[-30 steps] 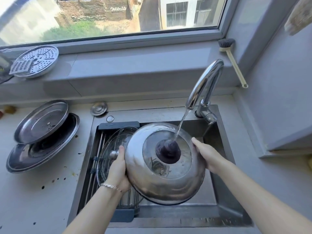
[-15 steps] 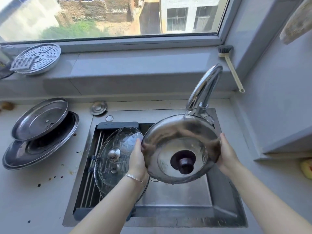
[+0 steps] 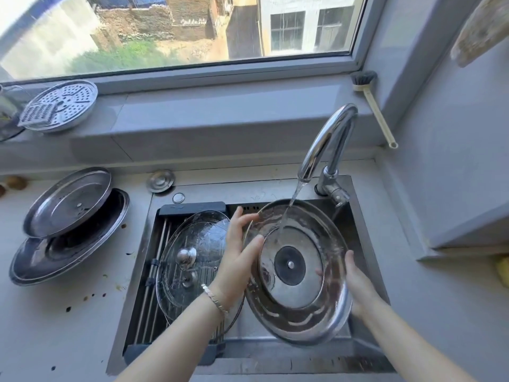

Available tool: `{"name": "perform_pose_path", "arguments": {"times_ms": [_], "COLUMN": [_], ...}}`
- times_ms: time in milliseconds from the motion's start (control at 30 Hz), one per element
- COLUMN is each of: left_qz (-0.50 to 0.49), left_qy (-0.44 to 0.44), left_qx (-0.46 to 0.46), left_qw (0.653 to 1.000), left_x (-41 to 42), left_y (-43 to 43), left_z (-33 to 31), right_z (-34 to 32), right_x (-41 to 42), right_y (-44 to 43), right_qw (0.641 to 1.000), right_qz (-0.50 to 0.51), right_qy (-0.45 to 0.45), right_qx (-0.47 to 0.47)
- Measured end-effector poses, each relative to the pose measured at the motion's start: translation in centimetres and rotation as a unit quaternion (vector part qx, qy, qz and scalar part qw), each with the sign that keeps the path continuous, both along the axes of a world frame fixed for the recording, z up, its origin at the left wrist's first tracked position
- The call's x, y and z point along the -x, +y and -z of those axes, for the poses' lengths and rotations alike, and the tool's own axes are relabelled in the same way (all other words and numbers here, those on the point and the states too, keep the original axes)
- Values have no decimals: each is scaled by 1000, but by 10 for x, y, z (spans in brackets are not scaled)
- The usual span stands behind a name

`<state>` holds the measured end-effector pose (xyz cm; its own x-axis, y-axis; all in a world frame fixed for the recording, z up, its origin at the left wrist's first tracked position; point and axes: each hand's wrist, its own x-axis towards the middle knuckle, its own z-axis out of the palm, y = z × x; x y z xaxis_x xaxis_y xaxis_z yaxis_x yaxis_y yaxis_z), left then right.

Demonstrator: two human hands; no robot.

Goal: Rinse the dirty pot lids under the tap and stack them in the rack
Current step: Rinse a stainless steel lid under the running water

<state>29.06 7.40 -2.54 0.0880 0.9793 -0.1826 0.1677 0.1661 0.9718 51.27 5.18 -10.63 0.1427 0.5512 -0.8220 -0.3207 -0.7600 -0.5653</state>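
You've flipped the steel lid (image 3: 303, 301) since a second ago, so its hollow underside now faces up at you, far rim under the tap (image 3: 327, 139) stream. Your left hand (image 3: 239, 255) and right hand (image 3: 358, 288) grip opposite rims over the sink (image 3: 275, 365). Left of your left hand there's a glass lid (image 3: 192, 244) in the rack (image 3: 154, 271), then spattered grey countertop (image 3: 68, 340). The window (image 3: 192, 28) is beyond.

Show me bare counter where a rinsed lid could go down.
Bare counter: right of the sink up to the wall; left of it, in front of the stacked steel lids, though spattered. Crowded: the rack with glass lids, the held lid beside it.
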Motion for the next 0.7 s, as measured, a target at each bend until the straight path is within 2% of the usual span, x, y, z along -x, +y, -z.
{"name": "perform_pose_path", "arguments": {"times_ms": [67, 133, 233, 333, 433, 533, 633, 700], "left_qz": [-47, -94, -183, -185, -184, -198, -174, -174], "left_qy": [-44, -77, -161, -192, -151, -52, 112, 152], "left_qx": [92, 159, 276, 373, 401, 360, 282, 240], "left_qw": [994, 980, 930, 889, 885, 910, 937, 943], "left_x": [8, 12, 7, -5, -16, -11, -1, 6], "left_y": [4, 5, 2, -7, -15, -10, -1, 4], "left_z": [10, 19, 29, 35, 38, 35, 23, 20], "right_z": [-7, -27, -63, -89, -92, -80, -63, -55], "right_x": [0, -1, -6, -17, -32, -36, -27, -16], "right_y": [3, 11, 33, 54, 65, 69, 74, 81], "right_qw": [995, 984, 964, 926, 904, 904, 933, 963], "right_qz": [26, -1, -71, -155, -248, -277, -239, -171], "right_qy": [-17, -59, -137, -267, -326, -323, -265, -198], "right_qx": [-100, -166, -216, -215, -121, -42, -47, -68]}}
